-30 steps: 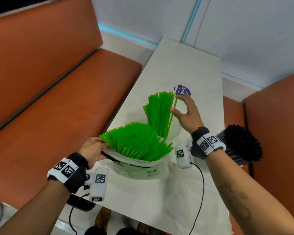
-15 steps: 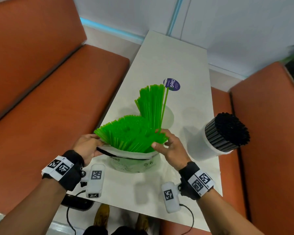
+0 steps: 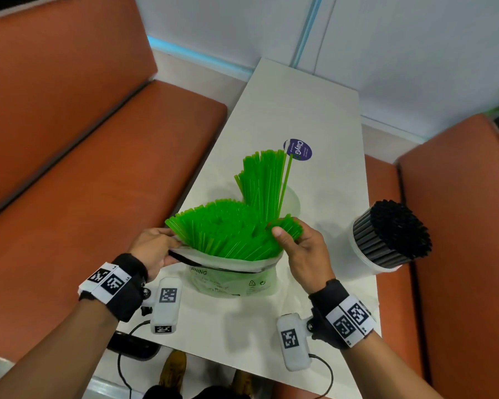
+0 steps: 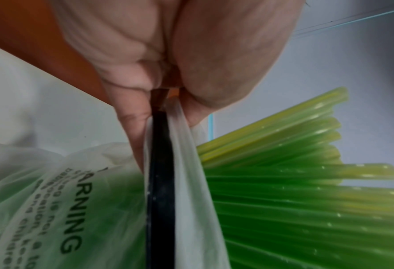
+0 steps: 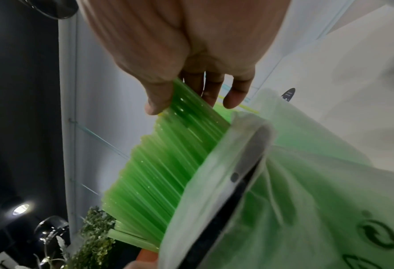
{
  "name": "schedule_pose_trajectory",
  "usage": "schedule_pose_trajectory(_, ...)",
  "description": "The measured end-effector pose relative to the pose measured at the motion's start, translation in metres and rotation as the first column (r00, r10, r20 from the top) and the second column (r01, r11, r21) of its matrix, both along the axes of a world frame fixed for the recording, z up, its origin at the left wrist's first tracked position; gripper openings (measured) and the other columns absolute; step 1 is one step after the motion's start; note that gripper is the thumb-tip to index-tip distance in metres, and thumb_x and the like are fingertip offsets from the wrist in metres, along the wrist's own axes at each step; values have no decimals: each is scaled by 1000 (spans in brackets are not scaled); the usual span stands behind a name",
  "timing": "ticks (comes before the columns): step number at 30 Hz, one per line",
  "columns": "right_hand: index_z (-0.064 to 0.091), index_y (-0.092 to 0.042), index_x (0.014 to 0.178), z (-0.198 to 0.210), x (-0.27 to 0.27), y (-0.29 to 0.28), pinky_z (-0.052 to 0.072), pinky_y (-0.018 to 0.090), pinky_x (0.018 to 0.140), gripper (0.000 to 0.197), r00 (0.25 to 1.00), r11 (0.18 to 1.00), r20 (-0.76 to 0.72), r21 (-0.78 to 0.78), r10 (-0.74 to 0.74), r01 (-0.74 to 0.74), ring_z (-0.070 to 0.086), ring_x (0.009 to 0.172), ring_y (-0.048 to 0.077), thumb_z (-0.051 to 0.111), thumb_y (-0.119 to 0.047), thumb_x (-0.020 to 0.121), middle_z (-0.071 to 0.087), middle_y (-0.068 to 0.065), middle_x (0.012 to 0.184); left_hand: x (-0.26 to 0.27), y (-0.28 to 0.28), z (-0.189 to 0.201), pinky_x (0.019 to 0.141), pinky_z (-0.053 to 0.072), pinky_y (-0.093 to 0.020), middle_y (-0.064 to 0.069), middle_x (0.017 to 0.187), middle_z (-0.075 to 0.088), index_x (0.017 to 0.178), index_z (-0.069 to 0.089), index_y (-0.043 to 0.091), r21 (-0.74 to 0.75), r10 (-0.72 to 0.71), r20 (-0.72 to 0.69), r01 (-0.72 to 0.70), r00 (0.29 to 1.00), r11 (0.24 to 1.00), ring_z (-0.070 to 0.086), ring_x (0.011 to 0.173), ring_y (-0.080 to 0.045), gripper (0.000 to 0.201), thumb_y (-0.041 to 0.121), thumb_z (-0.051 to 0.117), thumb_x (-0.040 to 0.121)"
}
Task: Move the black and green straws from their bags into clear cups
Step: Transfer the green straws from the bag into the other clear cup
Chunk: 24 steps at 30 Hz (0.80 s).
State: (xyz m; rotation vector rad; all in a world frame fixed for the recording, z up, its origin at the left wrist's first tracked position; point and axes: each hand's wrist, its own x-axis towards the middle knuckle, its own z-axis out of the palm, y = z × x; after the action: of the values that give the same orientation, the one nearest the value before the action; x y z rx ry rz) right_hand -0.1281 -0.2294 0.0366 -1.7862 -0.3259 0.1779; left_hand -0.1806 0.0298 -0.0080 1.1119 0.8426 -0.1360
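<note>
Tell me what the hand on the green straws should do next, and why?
Probably lift that pinched bunch out. The right hand already pinches some green straws at the bag mouth, the left hand grips the bag's rim, and the clear cup behind is only partly filled.

Even, bright indoor light; soft shadows on the white rectangular tabletop (image 3: 274, 116). Head view sharp centrally, wide-angle bending at edges, right edge smeared. Both wrist views soft, close skin blurred; small specular glints on the translucent green plastic straws (image 5: 168, 163).
</note>
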Motion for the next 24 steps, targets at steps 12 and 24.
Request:
schedule_pose_trajectory(12,62,-14,93,91,21,-1,51,46,87,21,984,986,170,149,51,-77,65,93,36,45,-25,100,71,15,93,-3,-1,3,50,60,-32,-19,84,63,97,55,-5,-14,2,-4,-2,1000,1000,63,74,-30,25,-24,44,85)
schedule_pose_trajectory(24,51,-9,94,194,99,-11,53,39,71,16,921,937,363,350,-141,6,65,70,28,42,-18,103,67,1,69,-5,-1,5,46,59,-32,-21,83,60,85,53,-2,-15,9,0,-9,1000,1000,62,71,-32,25,-25,44,84)
